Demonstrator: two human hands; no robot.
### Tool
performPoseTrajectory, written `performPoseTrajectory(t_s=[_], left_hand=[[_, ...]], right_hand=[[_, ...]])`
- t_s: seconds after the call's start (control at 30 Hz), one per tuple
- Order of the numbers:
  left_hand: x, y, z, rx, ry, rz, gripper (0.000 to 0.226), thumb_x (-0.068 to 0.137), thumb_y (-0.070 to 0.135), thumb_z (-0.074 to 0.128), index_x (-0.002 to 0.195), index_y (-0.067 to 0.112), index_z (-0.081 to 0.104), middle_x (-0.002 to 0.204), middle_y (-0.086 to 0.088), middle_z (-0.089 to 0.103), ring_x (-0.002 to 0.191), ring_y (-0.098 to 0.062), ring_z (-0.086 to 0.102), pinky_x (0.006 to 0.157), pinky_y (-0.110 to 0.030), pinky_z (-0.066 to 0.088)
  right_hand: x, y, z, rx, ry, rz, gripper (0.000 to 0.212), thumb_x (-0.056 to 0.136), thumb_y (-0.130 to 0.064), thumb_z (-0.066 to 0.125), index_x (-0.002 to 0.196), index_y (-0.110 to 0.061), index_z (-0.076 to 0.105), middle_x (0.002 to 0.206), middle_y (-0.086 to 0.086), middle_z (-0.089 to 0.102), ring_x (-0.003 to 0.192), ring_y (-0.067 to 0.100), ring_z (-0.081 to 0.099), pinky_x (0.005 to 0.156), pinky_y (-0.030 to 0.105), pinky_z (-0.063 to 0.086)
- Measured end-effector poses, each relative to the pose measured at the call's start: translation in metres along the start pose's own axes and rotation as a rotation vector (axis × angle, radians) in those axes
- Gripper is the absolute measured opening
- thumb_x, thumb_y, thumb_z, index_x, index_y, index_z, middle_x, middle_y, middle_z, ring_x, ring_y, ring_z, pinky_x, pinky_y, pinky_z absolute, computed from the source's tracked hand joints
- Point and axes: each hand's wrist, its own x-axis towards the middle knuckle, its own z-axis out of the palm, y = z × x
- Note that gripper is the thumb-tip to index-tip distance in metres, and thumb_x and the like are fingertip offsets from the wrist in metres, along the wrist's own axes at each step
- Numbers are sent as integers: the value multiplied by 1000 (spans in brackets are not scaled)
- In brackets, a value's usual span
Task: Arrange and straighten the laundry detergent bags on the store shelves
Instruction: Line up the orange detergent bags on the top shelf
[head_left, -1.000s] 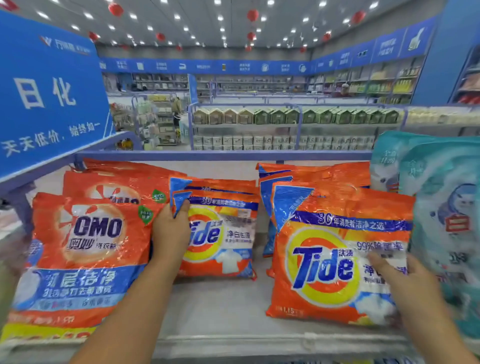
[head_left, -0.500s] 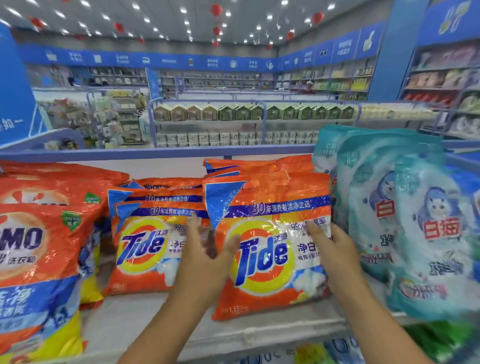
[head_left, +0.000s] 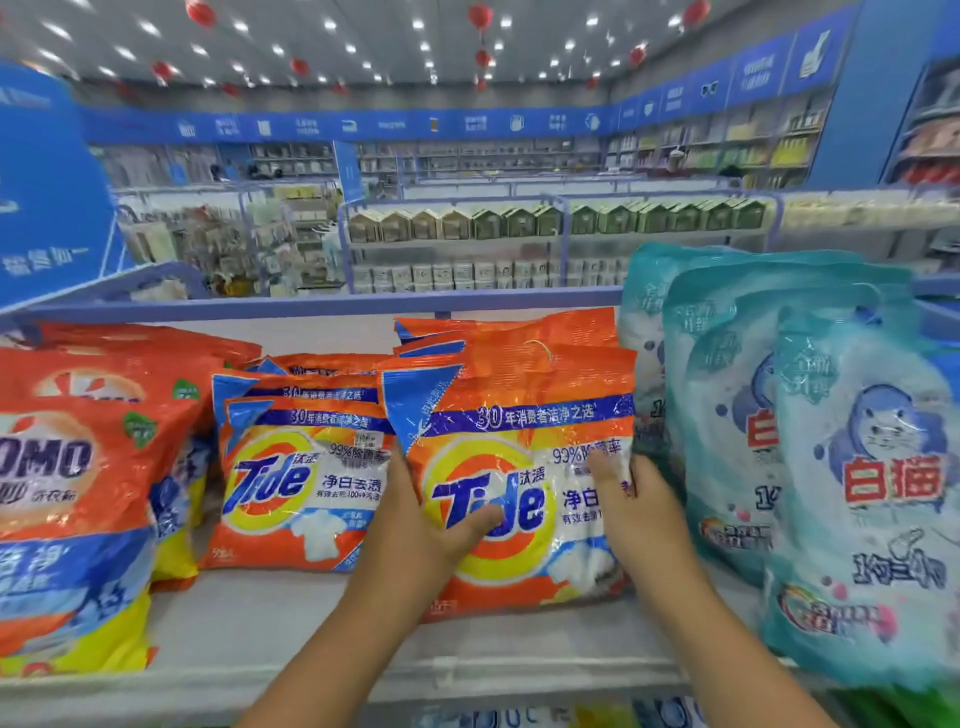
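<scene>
Detergent bag (head_left: 511, 467), the big orange one, stood on the shelf (head_left: 291, 618) beside the teal bags (head_left: 810, 457). It looked soft, crinkly and maybe heavy, so its two sides were the best place to hold. The left hand (head_left: 423, 525) and right hand (head_left: 636, 506) gripped those sides; a moment before, the left hand was only reaching over.

white shelf (head_left: 260, 629), detergent bags (head_left: 519, 467) upright
</scene>
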Motion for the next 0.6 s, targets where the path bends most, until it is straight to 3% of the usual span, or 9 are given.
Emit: performPoseTrajectory(t_s=[0.07, 0.17, 0.23, 0.33, 0.43, 0.47, 0.53, 0.6], left_hand=[[-4, -5, 3, 35, -47, -35, 134, 53, 63, 90, 155, 36, 6, 149, 16, 41, 134, -11, 45, 111, -35, 40], [-1, -9, 8, 62, -45, -42, 139, 52, 59, 92, 155, 35, 3, 154, 11, 36, 137, -11, 40, 115, -35, 35], [0, -9, 6, 52, -47, -28, 137, 50, 65, 90, 154, 40, 4, 154, 12, 39, 138, -12, 43, 116, -40, 37], [-5, -9, -10, 99, -131, -13, 114, 62, 63, 85, 148, 50, 11, 139, 27, 47, 126, -4, 52, 107, -35, 46], [-8, -17, -40, 206, -43, 23, 81, 74, 71, 67, 143, 46, 34, 125, 27, 50, 117, -3, 55, 99, -35, 52], [-6, -24, -52, 254, 51, 51, 70, 78, 69, 63, 139, 41, 44, 123, 22, 51, 117, -6, 55, 98, -37, 53], [-3, -40, -74, 358, 235, 131, 51, 87, 54, 67, 133, 34, 56, 125, 13, 54, 119, -13, 53, 99, -38, 50], [4, -56, -96, 486, 294, 195, 47, 87, 41, 73, 131, 30, 62, 129, 6, 54, 123, -18, 49, 102, -40, 47]], right_hand=[[-5, -2, -3, -93, -59, -18, 18, 95, -45, 61, 103, -29, 55, 95, -21, 60, 85, -4, 56, 64, 10, 38], [-1, -2, 2, -140, -73, -27, 39, 95, -44, 62, 123, -22, 47, 107, -12, 51, 98, 10, 50, 81, 20, 35], [2, -5, 5, -122, -70, 4, 37, 96, -45, 60, 120, -22, 45, 105, -11, 49, 99, 13, 47, 82, 23, 32], [1, -1, 4, -149, -15, 4, 36, 95, -45, 61, 116, -20, 43, 108, -4, 52, 106, 22, 55, 80, 29, 36], [-13, -4, 0, -337, 154, -111, 61, 91, -43, 67, 138, -17, 37, 135, 9, 42, 125, 27, 45, 98, 40, 43], [-21, -9, 2, -333, 220, -211, 61, 90, -36, 70, 138, -17, 38, 136, 9, 40, 126, 24, 41, 103, 34, 39], [-44, -28, 11, -254, 279, -427, 49, 90, -21, 71, 132, -13, 47, 133, 7, 41, 125, 15, 40, 104, 8, 26], [-70, -49, 32, -158, 160, -560, 31, 92, -12, 67, 121, -15, 58, 128, -3, 46, 121, 3, 43, 101, 1, 24]])
